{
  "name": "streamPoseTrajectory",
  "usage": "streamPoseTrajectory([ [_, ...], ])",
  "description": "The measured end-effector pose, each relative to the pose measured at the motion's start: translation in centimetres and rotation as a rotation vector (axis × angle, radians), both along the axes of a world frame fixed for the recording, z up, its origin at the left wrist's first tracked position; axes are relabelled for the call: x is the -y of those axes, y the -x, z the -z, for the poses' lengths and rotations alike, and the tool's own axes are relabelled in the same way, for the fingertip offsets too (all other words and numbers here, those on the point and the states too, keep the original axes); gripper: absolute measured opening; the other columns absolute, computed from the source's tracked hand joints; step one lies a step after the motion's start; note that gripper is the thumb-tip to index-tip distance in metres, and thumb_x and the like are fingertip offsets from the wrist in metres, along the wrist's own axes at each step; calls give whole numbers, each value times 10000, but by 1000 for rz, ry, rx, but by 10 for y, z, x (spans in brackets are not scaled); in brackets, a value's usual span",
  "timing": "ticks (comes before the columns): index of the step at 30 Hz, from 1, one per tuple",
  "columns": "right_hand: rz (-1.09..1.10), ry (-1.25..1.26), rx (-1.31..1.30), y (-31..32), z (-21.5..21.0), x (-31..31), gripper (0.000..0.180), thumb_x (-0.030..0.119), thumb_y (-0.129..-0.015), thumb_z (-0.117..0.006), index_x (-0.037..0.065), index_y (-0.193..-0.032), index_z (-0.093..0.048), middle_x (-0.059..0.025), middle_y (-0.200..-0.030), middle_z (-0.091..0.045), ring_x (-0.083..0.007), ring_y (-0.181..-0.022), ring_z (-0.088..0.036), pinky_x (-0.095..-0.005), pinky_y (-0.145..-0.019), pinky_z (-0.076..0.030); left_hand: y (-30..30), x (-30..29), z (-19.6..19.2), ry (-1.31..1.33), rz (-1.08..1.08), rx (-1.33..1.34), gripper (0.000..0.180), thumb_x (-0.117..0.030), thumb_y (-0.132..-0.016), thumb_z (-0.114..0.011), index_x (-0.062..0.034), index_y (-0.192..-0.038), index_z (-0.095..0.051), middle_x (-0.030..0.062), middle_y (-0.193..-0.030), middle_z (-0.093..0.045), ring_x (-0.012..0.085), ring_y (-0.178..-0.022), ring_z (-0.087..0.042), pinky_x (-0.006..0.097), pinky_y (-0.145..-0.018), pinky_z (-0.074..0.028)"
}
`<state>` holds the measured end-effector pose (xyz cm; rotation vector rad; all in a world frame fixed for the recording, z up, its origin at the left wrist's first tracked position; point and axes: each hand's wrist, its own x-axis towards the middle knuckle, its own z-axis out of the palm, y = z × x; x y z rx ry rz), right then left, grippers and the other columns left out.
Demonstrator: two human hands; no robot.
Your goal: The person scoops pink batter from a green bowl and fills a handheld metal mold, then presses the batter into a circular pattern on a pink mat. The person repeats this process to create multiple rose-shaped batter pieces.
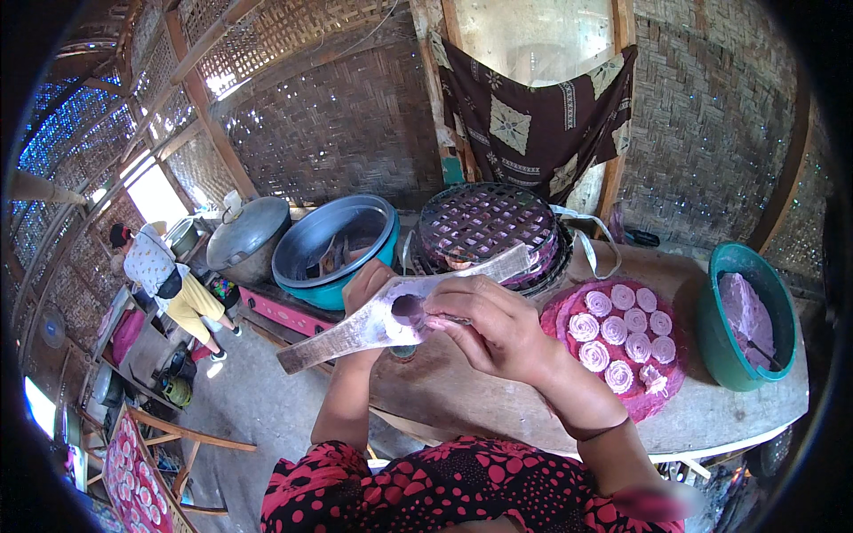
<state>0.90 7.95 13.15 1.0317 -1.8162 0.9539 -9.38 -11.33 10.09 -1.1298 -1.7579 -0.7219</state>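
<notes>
At the centre of the frame the left hand [366,286] gripped a wooden mould [391,315] from beneath, its fingers wrapped around it. The mould was a long flat paddle lying slantwise from lower left to upper right, with a round hole holding purple dough [408,308]. The right hand [487,327] curled over the mould's upper side, its fingertips [435,313] pinched narrow right beside the dough. Right of the hands a round pink tray [555,324] lay on the wooden table [462,391], carrying 9 spiral purple pieces [613,330]. At the far right stood a green bowl [718,330] with purple dough inside. Above the hands sat a stack of woven trays [484,222], with a blue basin [333,240] and a grey pot [249,235] to their left. At the left edge a person [169,280] stood on the floor
</notes>
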Motion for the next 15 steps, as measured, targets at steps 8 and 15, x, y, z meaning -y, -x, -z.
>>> streamPoseTrajectory([
  [8, -7, 4, 3, 0, -2, 1, 302, 33, -811, -692, 16, -1104, -617, -170, -1109, -636, -342, -1038, -640, -409, -894, -525, 4, 1, 3, 38, -27, -2, 292, -217, -635, -733, -68, -767, -519, 82, -719, -467, 260, -646, -528, 380, -524, -424],
  [15, -11, 15, 7, 3, -2, 1, 275, 34, -820, -691, 11, -1086, -623, -170, -1091, -645, -344, -1013, -650, -410, -875, -531, 5, 3, 6, 11, -35, 21, 281, -203, -640, -743, -73, -768, -529, 78, -722, -471, 256, -645, -529, 372, -521, -428],
])
